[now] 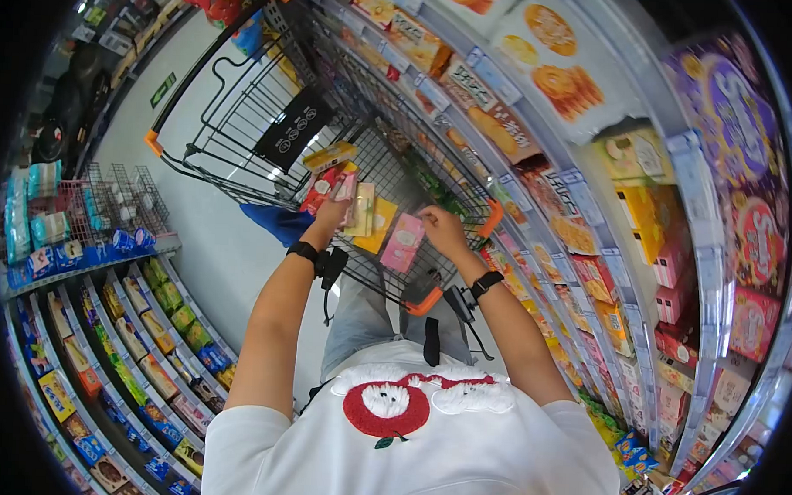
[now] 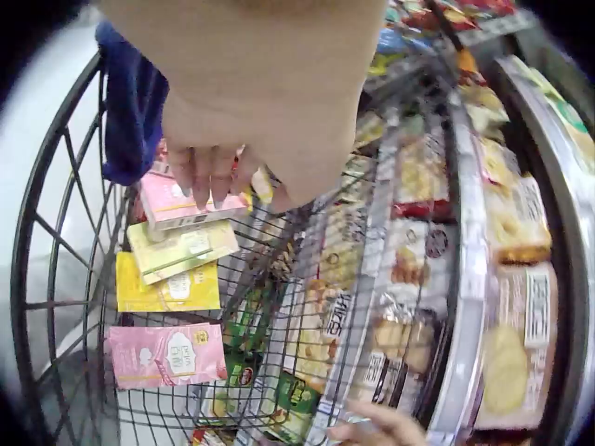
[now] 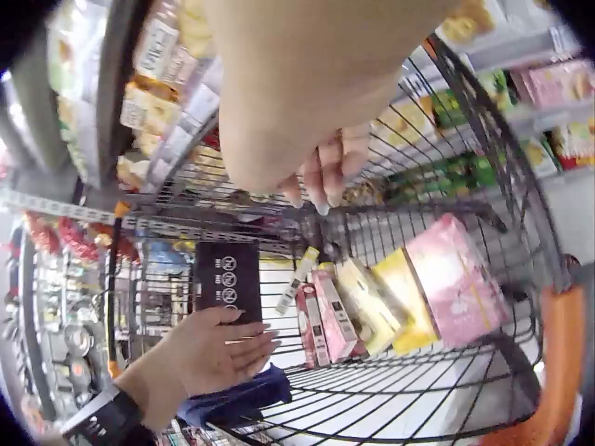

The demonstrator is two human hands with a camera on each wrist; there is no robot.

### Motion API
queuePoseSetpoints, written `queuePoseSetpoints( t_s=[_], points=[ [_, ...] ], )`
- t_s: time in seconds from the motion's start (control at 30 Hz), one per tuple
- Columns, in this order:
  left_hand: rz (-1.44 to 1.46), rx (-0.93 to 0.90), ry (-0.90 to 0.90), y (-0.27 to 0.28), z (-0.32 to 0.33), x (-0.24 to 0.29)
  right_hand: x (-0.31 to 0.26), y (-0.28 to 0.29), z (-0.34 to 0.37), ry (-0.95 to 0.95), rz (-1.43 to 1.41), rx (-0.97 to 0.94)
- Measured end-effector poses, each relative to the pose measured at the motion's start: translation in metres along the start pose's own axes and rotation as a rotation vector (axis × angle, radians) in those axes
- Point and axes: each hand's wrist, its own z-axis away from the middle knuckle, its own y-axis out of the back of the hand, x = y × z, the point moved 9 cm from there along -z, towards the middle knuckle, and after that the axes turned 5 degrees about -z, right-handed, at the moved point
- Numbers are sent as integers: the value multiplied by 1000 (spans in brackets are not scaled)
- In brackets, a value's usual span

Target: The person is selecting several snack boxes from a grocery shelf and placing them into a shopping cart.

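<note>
A row of small boxes sits in the wire shopping cart [image 1: 232, 189]: a pink box [image 3: 456, 279] at the near end, then a yellow box [image 3: 405, 299], a pale cream box [image 3: 369, 302], another pink box [image 3: 336, 314] and a red box [image 3: 311, 325]. Beyond them lies a tilted yellow box [image 1: 329, 156]. My left hand [image 3: 223, 353] stretches its fingers beside the red box and, in the left wrist view, overlaps the farther pink box. Over the cart near the closest pink box, my right hand [image 1: 444, 231] hangs with loosely bent fingers and nothing in them.
A blue cloth [image 1: 276, 223] hangs at the cart's left side. Shelves [image 1: 503, 177] of packaged biscuits run close along the right. Another snack shelf [image 1: 140, 343] stands at the left, with pale floor [image 1: 138, 142] between it and the cart. Orange corner pieces [image 1: 422, 299] mark the cart's frame.
</note>
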Motion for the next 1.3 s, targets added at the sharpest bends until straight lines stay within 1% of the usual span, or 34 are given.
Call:
queuePoseSetpoints(
  t_s=[0.03, 0.1, 0.13, 0.17, 0.23, 0.27, 0.33, 0.37, 0.4, 0.43, 0.47, 0.5, 0.53, 0.57, 0.6, 0.63, 0.73, 0.8, 0.83, 0.9, 0.93, 0.97, 1.0, 1.03, 1.07, 1.13, 1.23, 1.27, 1.3],
  points=[
    [-105, 0, -20, 8, -11, -11, 25, -23, -8, -61, -37, -21],
    [-319, -2, -80, 17, -43, -29, 88, -73, -13, -487, -354, -108],
    [-427, -32, -100, 6, -56, -41, 113, -97, -8, -703, -511, -147],
    [-534, -60, -123, -5, -70, -53, 128, -114, -8, -750, -508, -155],
    [-1089, -244, -518, -53, -69, -45, 151, -144, -1, -846, -502, -173],
    [-1186, -323, -646, -69, -59, -39, 147, -150, 4, -862, -474, -143],
    [-1360, -490, -920, -96, -32, -18, 146, -170, -2, -691, -176, -216],
    [-1332, -534, -933, -106, -32, -19, 143, -179, -5, -602, -30, -250],
    [-1305, -577, -946, -116, -34, -22, 122, -187, -11, -489, 69, -351],
    [-1276, -615, -961, -124, -38, -23, 108, -188, -10, -497, 63, -329],
    [-1508, -717, -1043, -171, -112, -127, 98, -189, -10, -507, 63, -305],
    [-1430, -672, -987, -172, -116, -120, 93, -192, -12, -502, 61, -286],
    [-1351, -625, -928, -170, -102, -104, 102, -201, -11, -459, 2, -272],
    [-1270, -583, -860, -162, -80, -83, 118, -208, -9, -491, -3, -265],
    [-984, -516, -429, -119, -62, -45, 133, -216, -8, -519, -9, -257],
    [-928, -575, -364, -116, -60, -42, 143, -222, -7, -551, -20, -247],
    [-756, -693, -223, -110, -60, -49, 165, -237, -2, -810, -284, -285],
    [-662, -776, -152, -109, -60, -50, 182, -245, -5, -804, -310, -204],
    [-621, -806, -119, -108, -58, -50, 189, -249, -4, -797, -318, -170],
    [-572, -785, -33, -105, -58, -48, 181, -249, -13, -654, -177, -198],
    [-565, -734, 34, -103, -56, -48, 175, -249, -22, -574, -104, -210],
    [-567, -651, 126, -97, -53, -45, 189, -265, -25, -527, -80, -227],
    [-566, -493, 295, -88, -48, -46, 223, -298, -22, -483, -57, -246],
    [-585, -420, 312, -93, -54, -62, 247, -326, -19, -439, -34, -267],
    [-602, -346, 331, -93, -54, -65, 259, -333, -11, -645, -362, -160],
    [-714, -305, 470, -95, -53, -81, 279, -338, -2, -823, -564, -67],
    [-572, -352, 471, -95, -57, -98, 279, -327, 13, -1086, -867, 79],
    [-463, -470, 475, -105, -71, -125, 271, -324, 18, -1174, -967, 128],
    [-351, -588, 480, -118, -94, -167, 246, -310, 6, -1039, -851, 83]
  ],
)
